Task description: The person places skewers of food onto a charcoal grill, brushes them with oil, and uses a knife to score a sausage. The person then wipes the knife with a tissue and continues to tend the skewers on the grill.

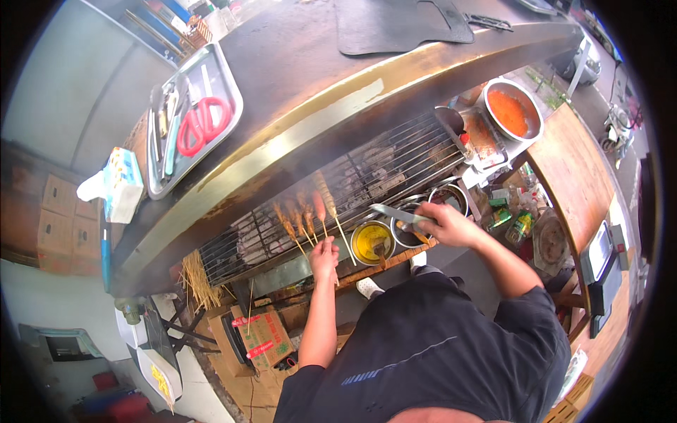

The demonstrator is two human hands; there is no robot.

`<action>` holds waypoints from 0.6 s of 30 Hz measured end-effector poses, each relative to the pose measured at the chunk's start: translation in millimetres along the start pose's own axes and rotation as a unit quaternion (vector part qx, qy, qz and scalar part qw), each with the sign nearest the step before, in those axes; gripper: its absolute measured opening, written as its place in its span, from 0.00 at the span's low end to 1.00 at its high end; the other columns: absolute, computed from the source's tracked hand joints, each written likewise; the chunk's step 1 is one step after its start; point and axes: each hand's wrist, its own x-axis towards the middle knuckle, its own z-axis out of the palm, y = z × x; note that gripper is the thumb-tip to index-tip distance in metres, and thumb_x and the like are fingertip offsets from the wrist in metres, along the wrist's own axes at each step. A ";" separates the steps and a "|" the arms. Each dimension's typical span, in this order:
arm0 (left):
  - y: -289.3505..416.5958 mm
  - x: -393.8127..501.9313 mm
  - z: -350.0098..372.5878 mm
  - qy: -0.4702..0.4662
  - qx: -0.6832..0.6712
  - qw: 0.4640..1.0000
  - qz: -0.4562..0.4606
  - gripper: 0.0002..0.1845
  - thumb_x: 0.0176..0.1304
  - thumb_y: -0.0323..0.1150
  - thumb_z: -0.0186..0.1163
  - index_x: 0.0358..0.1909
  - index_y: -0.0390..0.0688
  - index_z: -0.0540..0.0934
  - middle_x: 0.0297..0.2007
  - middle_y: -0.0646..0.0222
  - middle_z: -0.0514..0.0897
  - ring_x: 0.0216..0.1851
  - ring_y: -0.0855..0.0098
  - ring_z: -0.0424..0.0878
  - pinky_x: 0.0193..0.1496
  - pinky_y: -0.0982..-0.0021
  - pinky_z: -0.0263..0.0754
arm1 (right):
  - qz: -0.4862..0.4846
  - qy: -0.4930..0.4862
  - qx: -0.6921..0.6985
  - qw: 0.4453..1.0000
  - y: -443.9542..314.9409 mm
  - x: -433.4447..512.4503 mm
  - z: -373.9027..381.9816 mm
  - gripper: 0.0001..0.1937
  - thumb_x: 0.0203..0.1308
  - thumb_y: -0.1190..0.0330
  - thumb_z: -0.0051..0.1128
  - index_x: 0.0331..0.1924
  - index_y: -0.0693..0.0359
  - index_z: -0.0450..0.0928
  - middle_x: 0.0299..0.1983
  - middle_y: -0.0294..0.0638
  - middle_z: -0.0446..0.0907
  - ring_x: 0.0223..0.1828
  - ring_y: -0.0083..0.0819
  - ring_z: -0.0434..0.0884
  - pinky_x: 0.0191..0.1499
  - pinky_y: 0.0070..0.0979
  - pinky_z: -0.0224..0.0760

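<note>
My left hand [323, 258] is closed on the bare stick end of a skewer with a pink sausage [318, 205]. Other skewers of browned meat [285, 221] lie beside it on the charcoal grill [370, 158]; whether my fingers also grip their sticks, I cannot tell. Just to the right rests a skewer with a pale, ridged piece of food [325, 194], its stick free of my hand. In my right hand [449, 224] is a knife [396, 213], blade pointing left above the sauce pots. Below the blade stands a pot of yellow oil [372, 240] with a brush [380, 254] in it.
Smoke drifts under the metal hood [285, 143] that overhangs the grill. A tray [232, 87] with red-handled scissors [203, 127] sits on top. At right is a bowl of red seasoning [512, 113]. Bare skewers [198, 280] are bundled at the grill's left end; a wooden counter [576, 174] stands right.
</note>
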 end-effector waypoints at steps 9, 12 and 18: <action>-16.8 -15.7 77.9 -0.096 0.225 0.960 0.134 0.13 0.73 0.35 0.52 0.43 0.37 0.82 0.23 0.71 0.81 0.19 0.83 0.70 0.23 0.78 0.64 | 0.001 0.269 0.137 0.953 118.7 18.2 49.1 0.21 0.62 0.74 0.53 0.61 0.56 0.74 0.33 0.53 0.83 0.33 0.39 0.86 0.39 0.33 0.77; -23.5 -9.7 96.2 -0.075 0.356 0.913 0.186 0.11 0.71 0.34 0.53 0.42 0.40 0.82 0.23 0.68 0.83 0.23 0.74 0.79 0.30 0.70 0.72 | 0.004 0.244 0.050 0.968 117.2 44.5 45.2 0.20 0.61 0.73 0.53 0.58 0.55 0.77 0.31 0.54 0.82 0.30 0.50 0.82 0.34 0.37 0.76; -20.5 -8.8 105.2 -0.046 0.423 0.869 0.254 0.11 0.69 0.34 0.55 0.42 0.40 0.83 0.23 0.63 0.85 0.25 0.69 0.83 0.32 0.68 0.75 | -0.067 0.268 -0.045 0.960 114.4 84.6 51.7 0.15 0.61 0.70 0.53 0.53 0.55 0.80 0.30 0.52 0.82 0.30 0.50 0.82 0.31 0.43 0.75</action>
